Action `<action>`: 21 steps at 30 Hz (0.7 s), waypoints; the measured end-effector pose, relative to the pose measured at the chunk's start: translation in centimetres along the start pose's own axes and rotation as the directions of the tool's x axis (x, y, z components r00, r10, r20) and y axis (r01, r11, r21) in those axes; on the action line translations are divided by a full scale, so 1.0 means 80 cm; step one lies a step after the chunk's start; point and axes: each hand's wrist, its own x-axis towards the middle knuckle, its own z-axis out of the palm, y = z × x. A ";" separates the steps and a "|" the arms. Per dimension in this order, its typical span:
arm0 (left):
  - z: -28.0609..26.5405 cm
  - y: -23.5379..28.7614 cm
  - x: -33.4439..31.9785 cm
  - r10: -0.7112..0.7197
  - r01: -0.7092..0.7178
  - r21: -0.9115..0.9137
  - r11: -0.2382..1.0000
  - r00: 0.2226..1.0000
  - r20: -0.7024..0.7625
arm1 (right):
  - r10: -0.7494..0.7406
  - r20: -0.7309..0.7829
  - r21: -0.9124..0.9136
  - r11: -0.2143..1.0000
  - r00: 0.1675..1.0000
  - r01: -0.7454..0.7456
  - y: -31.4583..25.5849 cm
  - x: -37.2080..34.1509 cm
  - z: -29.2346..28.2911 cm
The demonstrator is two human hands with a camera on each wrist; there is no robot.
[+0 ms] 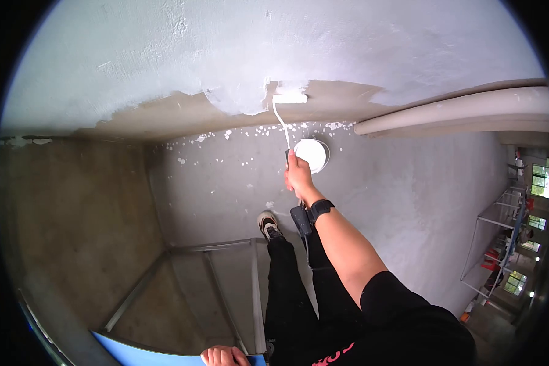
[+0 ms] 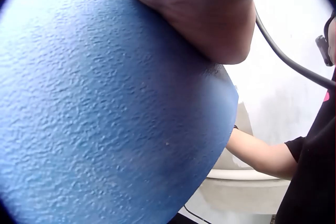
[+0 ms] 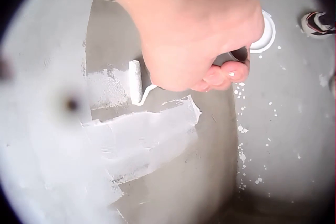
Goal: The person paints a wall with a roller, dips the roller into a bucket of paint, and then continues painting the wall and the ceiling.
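My right hand [image 1: 297, 175] grips the dark handle of a paint roller [image 1: 290, 99], its fingers curled around it in the right wrist view. The white roller sleeve [image 3: 135, 81] lies against the lower wall, beside a freshly whitened patch. Around it, bare grey-brown wall [image 1: 338, 96] shows below ragged white paint [image 1: 238, 100]. Just beyond that hand, on the floor, stands a white bucket [image 1: 310, 155] with a thin wire handle. My left hand [image 1: 224, 355] rests at the edge of a blue tabletop [image 2: 100, 113] with a pebbled surface; its fingertips are mostly hidden in the left wrist view.
A grey metal frame [image 1: 210, 246] supports the blue top beside my legs. A thick pale pipe [image 1: 457, 111] runs along the wall base at right. White paint drops spot the floor [image 1: 213, 171]. My shoe [image 1: 267, 221] stands close to the frame. Shelving [image 1: 497, 226] stands far right.
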 end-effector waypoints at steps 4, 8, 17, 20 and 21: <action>0.001 0.000 -0.001 -0.006 0.006 -0.014 1.000 1.000 -0.011 | -0.048 -0.015 -0.042 0.998 0.999 0.047 -0.021 -0.020 -0.004; -0.003 0.002 0.002 -0.010 0.010 -0.002 1.000 1.000 -0.013 | -0.144 -0.014 -0.034 0.989 0.989 0.143 -0.038 -0.050 -0.004; 0.021 -0.008 -0.015 -0.042 0.042 0.002 0.999 0.997 -0.067 | -0.273 -0.048 -0.058 0.961 0.961 0.270 -0.095 -0.118 -0.014; 0.026 -0.013 -0.022 -0.045 0.044 -0.008 0.999 0.995 -0.095 | -0.319 -0.055 -0.119 0.943 0.946 0.311 -0.116 -0.136 -0.021; 0.027 -0.012 -0.023 -0.052 0.051 -0.006 0.999 0.994 -0.098 | -0.315 -0.029 -0.135 0.942 0.949 0.308 -0.122 -0.142 -0.023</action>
